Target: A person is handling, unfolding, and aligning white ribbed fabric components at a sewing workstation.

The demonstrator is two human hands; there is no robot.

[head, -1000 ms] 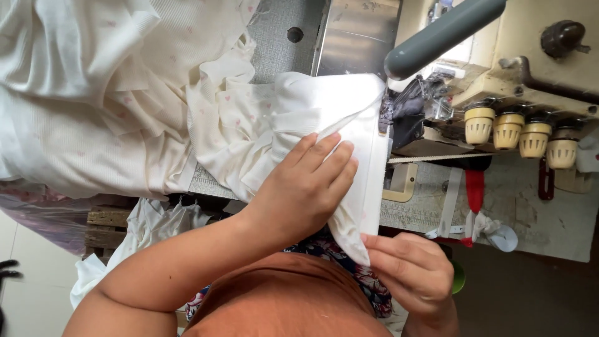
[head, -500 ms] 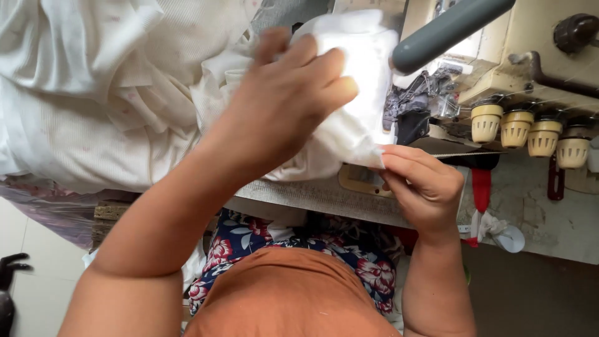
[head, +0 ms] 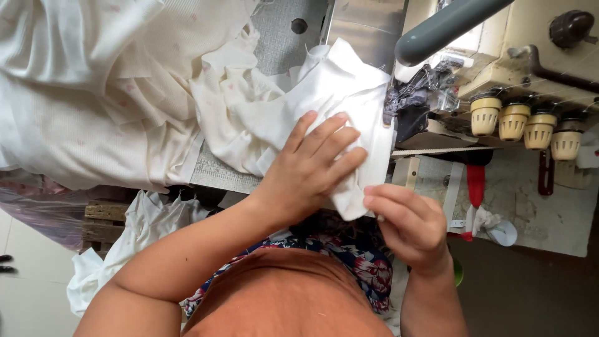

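Left hand point(head: 312, 168): fingers spread flat on folded white fabric piece point(head: 340, 93) | Right hand point(head: 409, 224): pinches fabric's near edge | Fabric: on grey sewing-machine bed point(head: 281, 31), beside 4 cream thread knobs point(head: 524, 125).

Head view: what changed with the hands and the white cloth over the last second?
The left hand went up the white cloth piece toward the sewing machine, then came back toward the body and lies flat on it again. The right hand rose to the table edge, then dropped slightly, pinching the cloth's near edge throughout. The cloth pile and thread knobs stayed put.
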